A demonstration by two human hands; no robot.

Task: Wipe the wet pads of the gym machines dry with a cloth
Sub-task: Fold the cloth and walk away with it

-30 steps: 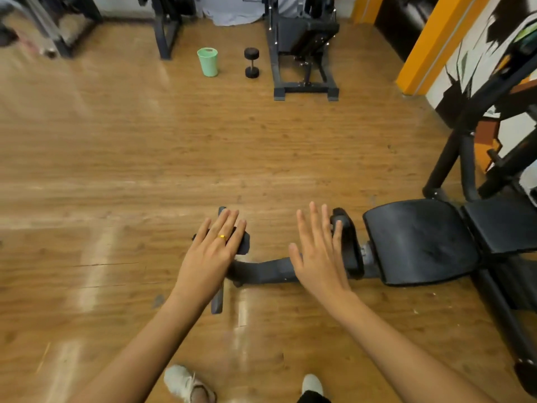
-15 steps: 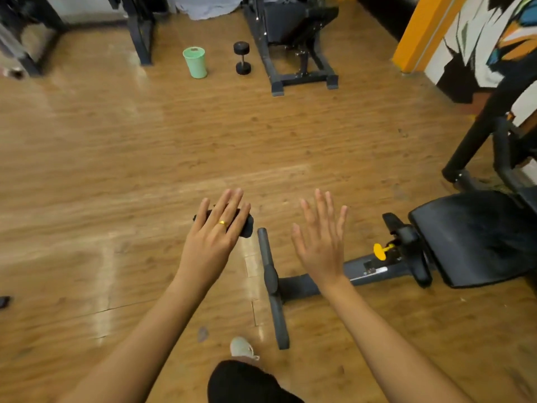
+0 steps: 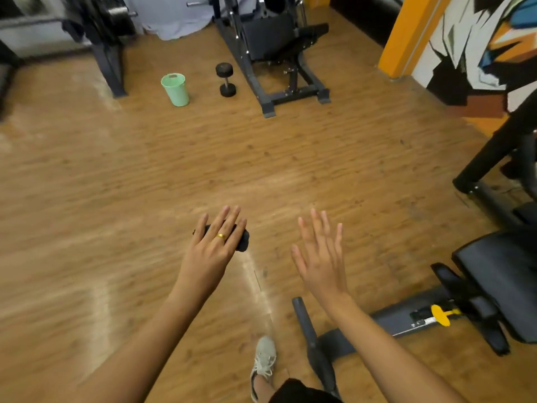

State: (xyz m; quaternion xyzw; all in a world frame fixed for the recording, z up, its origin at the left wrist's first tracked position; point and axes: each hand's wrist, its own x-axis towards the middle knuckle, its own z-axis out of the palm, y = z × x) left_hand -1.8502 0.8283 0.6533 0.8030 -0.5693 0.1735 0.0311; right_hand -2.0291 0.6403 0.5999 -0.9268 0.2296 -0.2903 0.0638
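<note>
Left fingers (image 3: 225, 219) straight, together, over black cloth (image 3: 243, 242); I note thumb hidden; left hand (image 3: 213, 251) carries cloth above floor (image 3: 290, 158). Right fingers (image 3: 318, 228) spread, right hand (image 3: 321, 266) bare. Bench pad (image 3: 499, 274) far right, apart.

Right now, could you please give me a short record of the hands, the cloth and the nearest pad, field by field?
left hand: holds the dark cloth beneath straight fingers; thumb hidden
right hand: empty, fingers spread, in the air
cloth position: above the wooden floor, touching no pad
nearest pad: black bench pad at lower right, untouched by either hand
pad wetness: cannot tell
far floor: green bucket beside a dumbbell
</note>
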